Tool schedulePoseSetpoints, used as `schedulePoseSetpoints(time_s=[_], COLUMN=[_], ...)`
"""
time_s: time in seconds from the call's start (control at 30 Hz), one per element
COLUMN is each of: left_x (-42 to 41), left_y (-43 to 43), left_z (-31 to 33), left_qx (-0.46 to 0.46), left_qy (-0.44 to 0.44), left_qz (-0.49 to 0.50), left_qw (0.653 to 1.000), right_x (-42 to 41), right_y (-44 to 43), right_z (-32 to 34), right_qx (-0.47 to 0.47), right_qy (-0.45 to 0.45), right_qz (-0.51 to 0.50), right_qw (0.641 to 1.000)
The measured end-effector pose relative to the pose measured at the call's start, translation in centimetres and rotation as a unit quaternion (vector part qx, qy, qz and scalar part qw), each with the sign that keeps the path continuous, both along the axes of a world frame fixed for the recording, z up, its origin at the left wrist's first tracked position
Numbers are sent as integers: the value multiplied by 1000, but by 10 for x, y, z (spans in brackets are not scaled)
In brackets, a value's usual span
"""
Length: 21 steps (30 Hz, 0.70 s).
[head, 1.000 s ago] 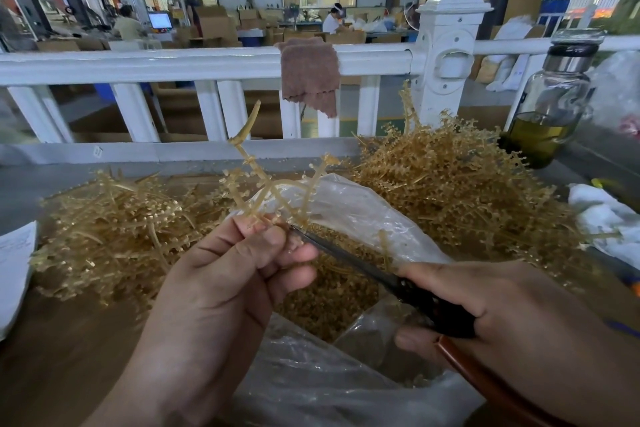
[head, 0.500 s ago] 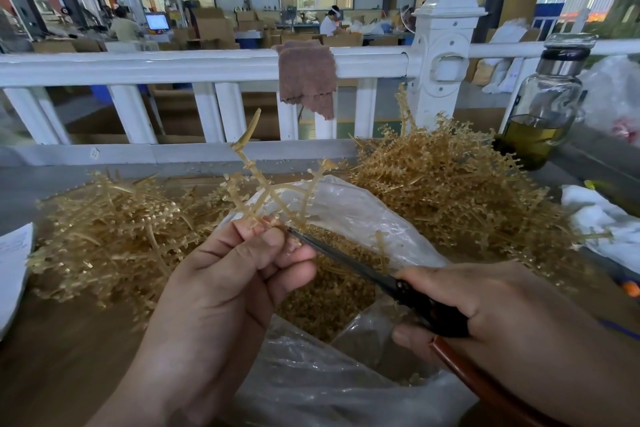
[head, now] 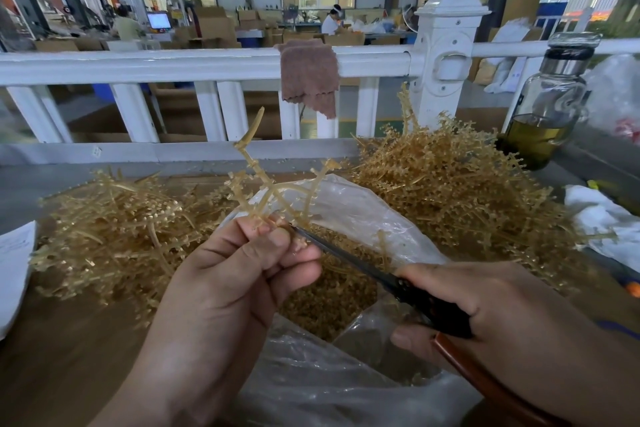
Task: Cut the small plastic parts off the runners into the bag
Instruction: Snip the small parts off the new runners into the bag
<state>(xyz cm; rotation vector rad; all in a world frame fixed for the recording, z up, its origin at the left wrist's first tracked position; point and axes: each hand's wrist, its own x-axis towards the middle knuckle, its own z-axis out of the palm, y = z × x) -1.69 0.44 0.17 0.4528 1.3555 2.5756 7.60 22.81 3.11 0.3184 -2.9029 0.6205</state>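
At a wooden table (head: pixel 52 340) on a factory floor — trimming moulded pieces by hand. Pinches a branched tan runner (head: pixel 277 191) in the left hand (head: pixel 221 288), fingers and thumb clamped together on its lower stem, and holds it upright just above the open mouth of a clear plastic bag (head: pixel 363 211). Grips dark-bladed scissors (head: pixel 363 270) in the right hand (head: pixel 519 333), fingers curled round the black and reddish-brown handles, with the blade tips set against the runner right at the left fingertips (blades parted or closed — impossible to tell). Holds both over a heap of small tan parts (head: pixel 332 295) lying loose inside the bag, beneath the blades. Works between two tangled heaps of the same stock: the left pile (head: pixel 114 229) low and spread across the table, the right pile (head: pixel 450 191) taller, just behind the bag's right side. Faces a white railing (head: pixel 173 64) with a brown cloth (head: pixel 308 76) draped over its top rail; beside the right pile, a glass bottle (head: pixel 550 104) part-filled with yellowish liquid.
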Motion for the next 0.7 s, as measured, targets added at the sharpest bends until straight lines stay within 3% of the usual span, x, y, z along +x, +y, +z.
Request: schedulePoseSetpoints(time_s=[0.7], left_x=[5], left_y=[3], left_z=[2], left_qx=[-4], left_qy=[-9], left_qz=[22], left_qw=[1000], right_x=[0], right_y=[-4], right_z=[1], right_qx=[12], right_qy=[-2], right_qz=[4], right_qw=[1000])
